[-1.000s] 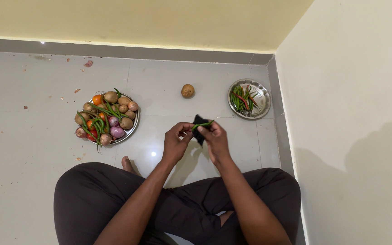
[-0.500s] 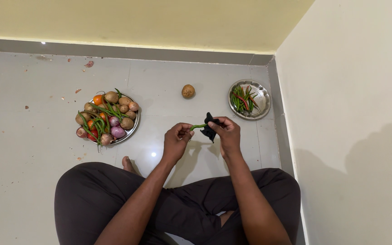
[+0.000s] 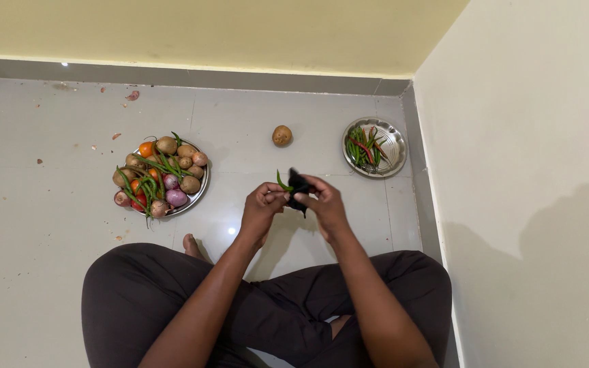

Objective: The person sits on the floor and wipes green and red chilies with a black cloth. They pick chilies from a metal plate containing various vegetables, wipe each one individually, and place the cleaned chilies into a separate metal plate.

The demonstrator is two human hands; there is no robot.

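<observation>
I sit cross-legged on a grey tiled floor. My left hand (image 3: 262, 206) pinches a green chilli (image 3: 281, 182) whose tip sticks up and to the left. My right hand (image 3: 325, 203) holds a small black cloth (image 3: 298, 185) pressed against the chilli, the two hands touching in front of me. A steel plate (image 3: 195, 194) at the left holds potatoes, onions, tomatoes and green chillies. A smaller steel plate (image 3: 394, 147) at the right, near the wall, holds green and red chillies.
A single potato (image 3: 281, 135) lies on the floor between the two plates. A cream wall (image 3: 526, 170) rises close on my right and a yellow wall runs along the back. Small scraps speckle the tiles at the left.
My hands came back together. The right hand moved left with the black cloth onto the chilli, and the chilli's tip now points up and left instead of lying level between the hands.
</observation>
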